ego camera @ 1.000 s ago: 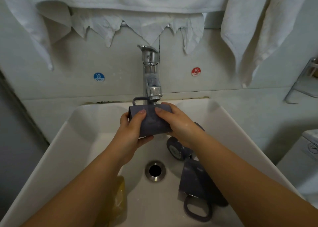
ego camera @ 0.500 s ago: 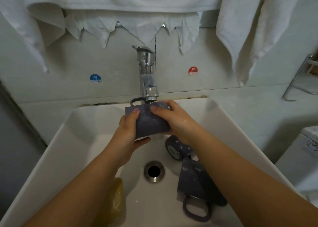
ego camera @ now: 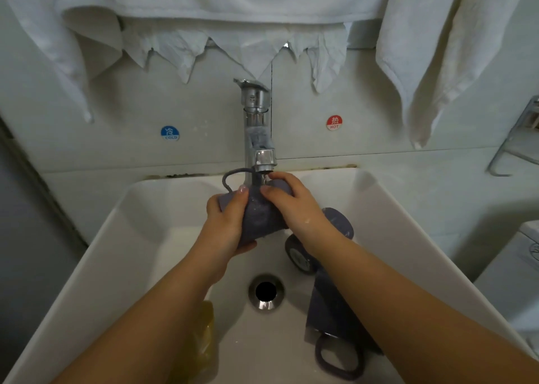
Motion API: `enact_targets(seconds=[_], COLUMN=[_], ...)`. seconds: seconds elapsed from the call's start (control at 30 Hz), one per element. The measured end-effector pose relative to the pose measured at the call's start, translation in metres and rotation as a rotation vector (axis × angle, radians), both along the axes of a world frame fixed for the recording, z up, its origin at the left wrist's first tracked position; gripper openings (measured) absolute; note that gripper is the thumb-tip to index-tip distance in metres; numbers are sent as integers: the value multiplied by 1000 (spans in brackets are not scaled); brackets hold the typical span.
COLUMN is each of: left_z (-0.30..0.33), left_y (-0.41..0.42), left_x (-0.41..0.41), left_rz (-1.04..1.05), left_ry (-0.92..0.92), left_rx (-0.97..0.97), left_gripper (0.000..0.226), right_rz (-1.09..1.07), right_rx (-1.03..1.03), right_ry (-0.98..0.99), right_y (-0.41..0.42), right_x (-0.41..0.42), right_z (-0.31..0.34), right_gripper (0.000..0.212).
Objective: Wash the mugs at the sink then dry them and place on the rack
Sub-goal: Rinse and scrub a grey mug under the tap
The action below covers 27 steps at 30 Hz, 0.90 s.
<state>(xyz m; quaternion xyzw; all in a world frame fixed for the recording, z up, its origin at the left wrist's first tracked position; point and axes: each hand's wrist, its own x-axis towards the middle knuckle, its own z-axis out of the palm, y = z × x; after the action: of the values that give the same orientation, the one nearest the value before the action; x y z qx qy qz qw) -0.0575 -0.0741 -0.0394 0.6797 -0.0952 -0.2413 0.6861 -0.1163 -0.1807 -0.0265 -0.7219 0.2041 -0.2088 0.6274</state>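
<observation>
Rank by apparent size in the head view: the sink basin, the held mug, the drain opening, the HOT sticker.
1. sink basin
2. held mug, gripped by left hand and right hand, so partly hidden
3. drain opening
4. HOT sticker, which is farther back, so the last two are unsure.

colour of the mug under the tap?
Dull grey-purple mug, plain, handle in the same colour; seen in the head view.

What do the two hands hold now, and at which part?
Both the left hand and right hand grip one grey mug by its body under the tap, not by its handle.
</observation>
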Motion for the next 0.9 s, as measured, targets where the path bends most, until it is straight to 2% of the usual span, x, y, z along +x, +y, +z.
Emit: enact_targets(seconds=[0.13,0.23,0.27,0.37,0.57,0.7,0.77,0.83,0.9], left_z=[-2,-5,-6,-4,-7,-5,-4,-2,0], left_y=[-7,-8,-8,-8,-5,-3,-1,1,3], left_x=[-4,-3,-3,-3,-4,-3,0,2,3], left_rz=[80,75,69,68,61,44,55,65,82], left_ry=[-194,-275,-287,-274,-302,-194,-78,26,97], left_rx=[-10,16,20,10,24,8,-17,-18,-14], left_gripper=[30,17,15,14,17,16,20,27,34], right_rz=[-95,-160,-179,-159,-125,-176,-176,-101,10], right_rx=[25,70,91,123,65,134,177,199,120], right_ry=[-26,-25,-10,31,-58,-58,-74,12,47], right_y=[7,7,5,3,3,4,1,2,3], right_x=[5,6,8,10,9,5,7,7,7], right_z=[-6,-7,-5,-1,-6,-10,-9,-1,-1], right_gripper=[34,18,14,24,34,10,14,14,12])
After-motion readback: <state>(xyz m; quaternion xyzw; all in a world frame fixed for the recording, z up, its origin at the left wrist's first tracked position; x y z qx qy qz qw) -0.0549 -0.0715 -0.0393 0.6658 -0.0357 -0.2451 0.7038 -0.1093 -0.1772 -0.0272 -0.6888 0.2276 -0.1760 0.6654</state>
